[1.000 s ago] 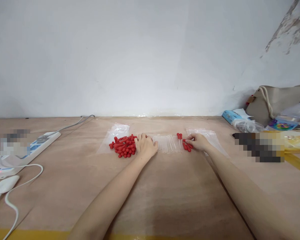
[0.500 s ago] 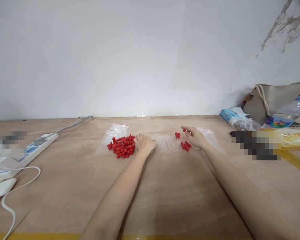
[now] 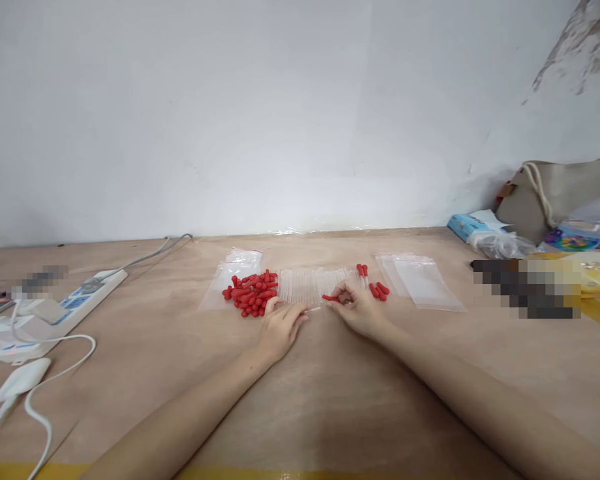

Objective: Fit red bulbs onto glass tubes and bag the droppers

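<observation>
My left hand [image 3: 281,327] pinches a thin clear dropper tube [image 3: 314,309], its free end pointing right. Facing it, my right hand [image 3: 356,307] grips a red rubber dropper bulb [image 3: 329,298] between thumb and fingers. A small gap separates tube and bulb. Behind both hands lies a row of clear dropper tubes [image 3: 305,283], partly covered by the fingers. A heap of red rubber bulbs [image 3: 250,293] sits left of the row, beside my left hand. Right of the row, two tubes wear red bulbs [image 3: 362,269], and a few loose red bulbs [image 3: 379,291] lie nearer me.
Clear zip bags [image 3: 425,283] lie flat on the right; another bag [image 3: 220,283] is partly under the heap. A power strip [image 3: 97,287] with white cables stands at left. At right are a blue tissue pack [image 3: 465,227], a grey bag [image 3: 575,193] and yellow packaging [image 3: 595,273].
My right hand has moved left from near the right bags, bringing a red bulb. My left hand has come towards me from the tube row, now with a tube. The view has shifted slightly.
</observation>
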Tool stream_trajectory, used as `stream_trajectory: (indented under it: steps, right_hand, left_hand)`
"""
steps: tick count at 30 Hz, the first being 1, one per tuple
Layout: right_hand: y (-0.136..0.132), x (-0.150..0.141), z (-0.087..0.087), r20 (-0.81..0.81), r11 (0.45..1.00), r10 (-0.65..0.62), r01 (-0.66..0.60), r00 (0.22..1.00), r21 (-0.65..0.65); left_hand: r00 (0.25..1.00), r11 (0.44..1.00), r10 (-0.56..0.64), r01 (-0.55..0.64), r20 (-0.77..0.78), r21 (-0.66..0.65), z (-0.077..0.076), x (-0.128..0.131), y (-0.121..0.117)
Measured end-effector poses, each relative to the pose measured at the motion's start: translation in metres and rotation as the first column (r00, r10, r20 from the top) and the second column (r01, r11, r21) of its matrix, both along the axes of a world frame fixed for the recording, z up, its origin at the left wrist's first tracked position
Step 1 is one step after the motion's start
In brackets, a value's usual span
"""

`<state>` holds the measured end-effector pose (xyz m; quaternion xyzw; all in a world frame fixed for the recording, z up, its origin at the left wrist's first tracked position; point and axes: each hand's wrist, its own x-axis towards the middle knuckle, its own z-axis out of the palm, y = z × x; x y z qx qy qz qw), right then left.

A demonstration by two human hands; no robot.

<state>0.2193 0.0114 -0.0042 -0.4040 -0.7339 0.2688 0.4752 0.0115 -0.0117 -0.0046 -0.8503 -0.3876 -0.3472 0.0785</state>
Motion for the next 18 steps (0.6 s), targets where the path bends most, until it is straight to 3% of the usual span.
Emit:
stream_trajectory:
  steps: [3,6,12,18]
  right_hand:
    - [-0.009,-0.001,-0.005,0.124,0.985,-0.015,-0.006,0.992,0.171]
    - [-0.011,0.000,-0.007,0.176,0.965,-0.014,-0.033,0.984,0.260]
    - [-0.015,-0.002,-0.005,0.150,0.964,0.093,-0.127,0.984,0.233]
    - [-0.017,-0.003,-0.008,0.092,0.974,0.118,-0.133,0.989,0.184]
  left_hand:
    - [1.000,1.000,0.002,-0.003,0.029,0.021,-0.004,-0.002,-0.001]
    - [1.000,1.000,-0.002,0.002,0.023,0.023,-0.003,-0.001,-0.001]
    - [1.000,0.999,-0.005,0.004,0.019,0.036,-0.001,0.000,-0.001]
    - [0.999,0.997,-0.044,0.044,-0.004,0.066,0.001,-0.001,-0.001]
